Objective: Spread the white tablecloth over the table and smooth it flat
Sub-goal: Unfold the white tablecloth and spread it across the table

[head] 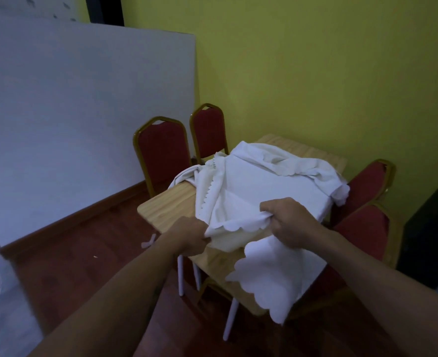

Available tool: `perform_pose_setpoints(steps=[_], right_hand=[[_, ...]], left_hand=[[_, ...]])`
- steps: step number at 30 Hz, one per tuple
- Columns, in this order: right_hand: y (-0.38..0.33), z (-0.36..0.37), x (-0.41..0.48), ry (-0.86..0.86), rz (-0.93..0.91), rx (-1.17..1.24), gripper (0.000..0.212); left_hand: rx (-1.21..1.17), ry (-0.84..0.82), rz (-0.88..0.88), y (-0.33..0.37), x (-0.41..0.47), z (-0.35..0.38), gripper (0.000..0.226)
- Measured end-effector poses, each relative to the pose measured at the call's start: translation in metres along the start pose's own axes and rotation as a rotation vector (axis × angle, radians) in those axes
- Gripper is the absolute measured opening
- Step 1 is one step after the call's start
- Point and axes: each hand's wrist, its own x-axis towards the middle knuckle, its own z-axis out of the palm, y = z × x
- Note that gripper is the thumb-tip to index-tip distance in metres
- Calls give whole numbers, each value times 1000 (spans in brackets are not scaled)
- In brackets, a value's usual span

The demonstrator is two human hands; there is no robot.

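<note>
A white tablecloth (261,186) with a scalloped edge lies bunched and folded on a light wooden table (169,210). Much of the tabletop shows at the near left and far right corners. My left hand (189,235) pinches the near scalloped hem at its left end. My right hand (292,222) grips the same hem further right, knuckles up. One loose corner hangs off the table's near edge below my right hand. Another fold droops over the far left edge.
Two red chairs with gold frames (163,153) stand at the table's left side, two more (367,199) at its right. A yellow wall is close behind. A large white board (84,119) leans at the left. Scraps lie on the dark red floor (148,240).
</note>
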Motion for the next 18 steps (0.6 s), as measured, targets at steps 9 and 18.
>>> perform_pose_setpoints(steps=[9, 18], right_hand=[[36, -19, 20, -410, 352, 61, 68], [32, 23, 46, -180, 308, -90, 17]], left_hand=[[-133, 29, 38, 42, 61, -33, 20], [-225, -30, 130, 51, 92, -49, 18]])
